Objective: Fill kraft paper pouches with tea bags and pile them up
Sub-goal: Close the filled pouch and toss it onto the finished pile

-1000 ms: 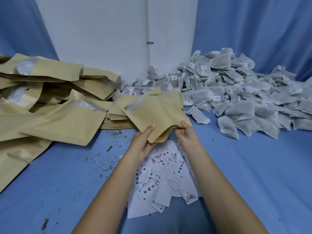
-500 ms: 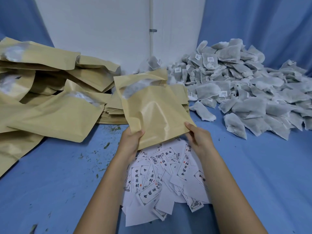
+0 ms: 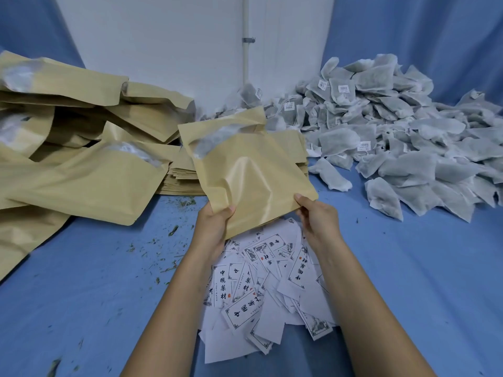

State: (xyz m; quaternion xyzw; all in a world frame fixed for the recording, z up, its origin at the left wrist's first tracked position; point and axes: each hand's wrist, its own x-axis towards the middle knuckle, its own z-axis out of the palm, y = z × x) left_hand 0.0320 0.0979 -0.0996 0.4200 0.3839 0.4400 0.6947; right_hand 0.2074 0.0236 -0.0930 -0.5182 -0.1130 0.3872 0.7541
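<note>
So the slips of paper (image 3: 261, 289) scattered under my wrists are the only thing you can actually read here: white, black ornamental border, and the big characters 中國藥材 running down one that sits upright near my left arm, with a little red seal mark beside them. The others lie at all angles, some face down, a few with an ink-style landscape drawing. The heap of tea bags (image 3: 394, 137) over on the right has small white tags (image 3: 343, 89) on some of them, but the print is way too tiny to make out. The kraft paper pouch (image 3: 253, 172) is up off the worktop, tilted, right above those slips and in front of the stack of flat pouches (image 3: 182, 178). Its clear window faces me near the top. My left grip (image 3: 215, 227) is pinching the lower left edge with the thumb on the front, and my right grip (image 3: 318, 219) is pinching the lower right corner the same way. No print on the pouch side I can see. To the left there's a big sloppy pile of puffy pouches (image 3: 81, 164). The worktop is covered in blue cloth (image 3: 95, 295) with loose green bits of tea (image 3: 174, 229) sprinkled on it. Behind is a white wall (image 3: 163, 44) with a white pipe (image 3: 246, 36) running up it, and blue fabric (image 3: 422, 36) rising on both sides.
</note>
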